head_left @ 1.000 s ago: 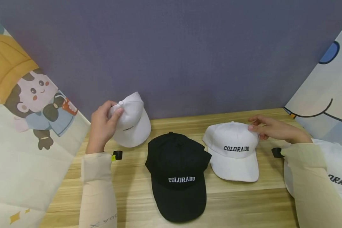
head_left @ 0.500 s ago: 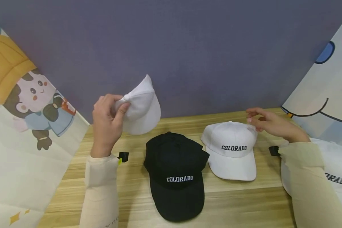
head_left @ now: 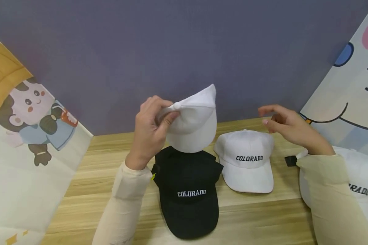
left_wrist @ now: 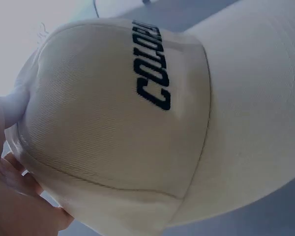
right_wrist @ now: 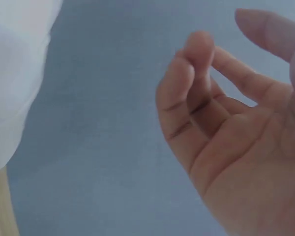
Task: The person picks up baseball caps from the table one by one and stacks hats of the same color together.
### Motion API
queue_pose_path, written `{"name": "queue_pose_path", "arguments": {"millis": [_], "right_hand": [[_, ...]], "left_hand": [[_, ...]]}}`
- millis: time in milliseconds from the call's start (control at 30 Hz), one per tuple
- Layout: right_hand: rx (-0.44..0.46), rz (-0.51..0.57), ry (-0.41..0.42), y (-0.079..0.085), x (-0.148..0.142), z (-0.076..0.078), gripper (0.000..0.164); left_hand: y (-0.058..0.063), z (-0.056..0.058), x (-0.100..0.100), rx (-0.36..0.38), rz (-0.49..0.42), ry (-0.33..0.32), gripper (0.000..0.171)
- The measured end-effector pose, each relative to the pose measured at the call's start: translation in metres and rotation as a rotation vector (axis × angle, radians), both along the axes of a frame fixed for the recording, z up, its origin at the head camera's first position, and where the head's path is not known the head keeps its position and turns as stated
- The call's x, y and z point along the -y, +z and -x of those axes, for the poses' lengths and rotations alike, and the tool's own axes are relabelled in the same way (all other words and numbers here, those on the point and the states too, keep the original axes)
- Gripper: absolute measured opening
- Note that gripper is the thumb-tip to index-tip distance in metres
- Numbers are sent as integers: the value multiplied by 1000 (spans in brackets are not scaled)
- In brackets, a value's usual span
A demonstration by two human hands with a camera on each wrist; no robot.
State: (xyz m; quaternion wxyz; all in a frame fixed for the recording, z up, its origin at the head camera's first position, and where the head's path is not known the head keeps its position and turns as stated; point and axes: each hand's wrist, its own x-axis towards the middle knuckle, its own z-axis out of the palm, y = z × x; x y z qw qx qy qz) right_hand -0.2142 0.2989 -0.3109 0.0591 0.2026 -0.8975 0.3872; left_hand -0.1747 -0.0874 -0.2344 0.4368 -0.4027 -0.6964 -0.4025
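My left hand [head_left: 151,127] pinches a white baseball cap [head_left: 191,119] by its crown beside the top button, thumb in front. The cap hangs tilted above the rear of a black cap [head_left: 188,177] that lies on the table with white COLORADO lettering. In the left wrist view the held cap [left_wrist: 103,98] shows dark lettering, partly cut off by the angle. My right hand [head_left: 289,126] hovers behind a second white cap [head_left: 245,149], its fingers loosely bent around nothing. The right wrist view shows the right hand [right_wrist: 236,128] apart from a white cap [right_wrist: 14,73] at left.
At the right edge lies another white cap [head_left: 360,183], partly hidden by my right sleeve [head_left: 331,190]. A grey-blue panel [head_left: 171,51] rises behind the wooden table [head_left: 89,190]. Cartoon-printed panels [head_left: 33,136] flank both sides.
My left hand has lifted the white cap from the back left and carried it right, over the black cap. My right hand has moved away from the white cap it was touching.
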Motion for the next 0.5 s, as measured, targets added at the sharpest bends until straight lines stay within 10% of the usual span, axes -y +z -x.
{"name": "queue_pose_path", "arguments": {"millis": [167,500], "right_hand": [[-82,77,20,11,11,-9,41],[-198,479,151,34,22,-28,44]], "left_hand": [[12,-4,-19,61,-8,-142,13],[23,-8,-66,414,53,-438,9]]}}
